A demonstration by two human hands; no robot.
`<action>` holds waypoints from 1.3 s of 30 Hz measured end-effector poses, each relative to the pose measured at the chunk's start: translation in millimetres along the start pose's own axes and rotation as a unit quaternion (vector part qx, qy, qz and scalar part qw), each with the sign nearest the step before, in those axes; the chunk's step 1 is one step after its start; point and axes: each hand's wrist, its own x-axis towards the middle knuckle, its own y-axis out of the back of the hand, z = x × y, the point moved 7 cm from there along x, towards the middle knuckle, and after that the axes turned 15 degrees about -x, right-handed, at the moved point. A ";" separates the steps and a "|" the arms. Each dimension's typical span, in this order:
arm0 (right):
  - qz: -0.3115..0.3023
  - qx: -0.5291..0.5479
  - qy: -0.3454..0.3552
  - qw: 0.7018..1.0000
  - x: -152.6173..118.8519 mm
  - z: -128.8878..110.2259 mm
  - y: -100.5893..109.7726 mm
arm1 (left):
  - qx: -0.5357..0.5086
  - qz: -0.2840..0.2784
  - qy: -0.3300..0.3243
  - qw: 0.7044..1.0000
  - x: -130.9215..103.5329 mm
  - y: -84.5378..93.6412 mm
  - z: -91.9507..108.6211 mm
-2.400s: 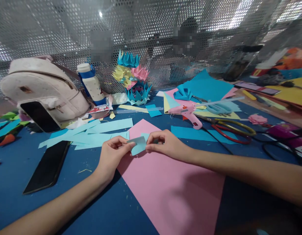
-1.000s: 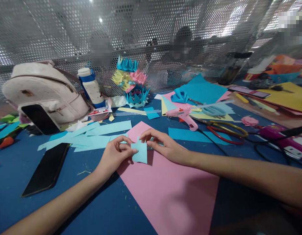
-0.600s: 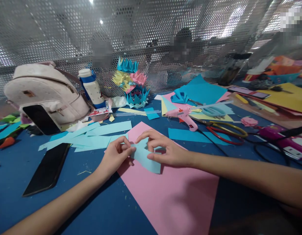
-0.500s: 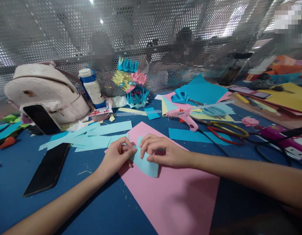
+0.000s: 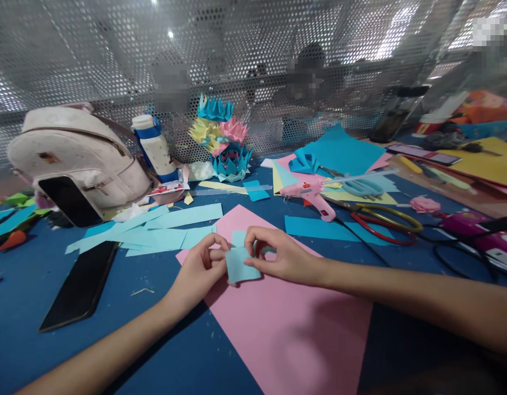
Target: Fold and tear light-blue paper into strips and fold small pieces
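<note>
Between my hands is a small light-blue piece of paper [image 5: 242,267], held just above a large pink sheet [image 5: 294,323]. My left hand [image 5: 206,260] pinches its left edge between thumb and fingers. On the other side, my right hand [image 5: 274,252] grips the right edge, thumb in front and fingers behind. Another bit of light blue shows above, partly hidden by the fingers; whether it belongs to the same piece I cannot tell. Light-blue paper strips [image 5: 183,216] lie in a loose pile to the left, beyond my left hand.
A pink glue gun [image 5: 313,197] and scissors [image 5: 385,219] lie at the right, with cords. Folded paper flowers [image 5: 231,159] stand at the back. A backpack [image 5: 72,148], a bottle [image 5: 155,148] and a dark phone [image 5: 80,288] are at the left.
The light-blue paper has been turned more upright and squarer to me. My right thumb has come onto its right edge, where before the fingers lay spread over it.
</note>
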 end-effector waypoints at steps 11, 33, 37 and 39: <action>0.033 0.064 -0.025 0.997 1.8 2.1 5.9 | 0.031 0.054 -0.037 0.997 -4.6 6.5 7.1; -0.001 0.081 -0.103 0.991 2.7 20.1 0.4 | 0.139 0.123 -0.023 0.982 -4.6 21.8 0.1; 0.000 0.078 -0.105 0.991 3.2 19.9 0.0 | 0.113 0.133 -0.027 0.984 -4.3 21.8 0.4; 0.000 0.078 -0.108 0.991 3.4 19.8 -0.1 | 0.116 0.133 -0.032 0.984 -3.6 20.9 1.3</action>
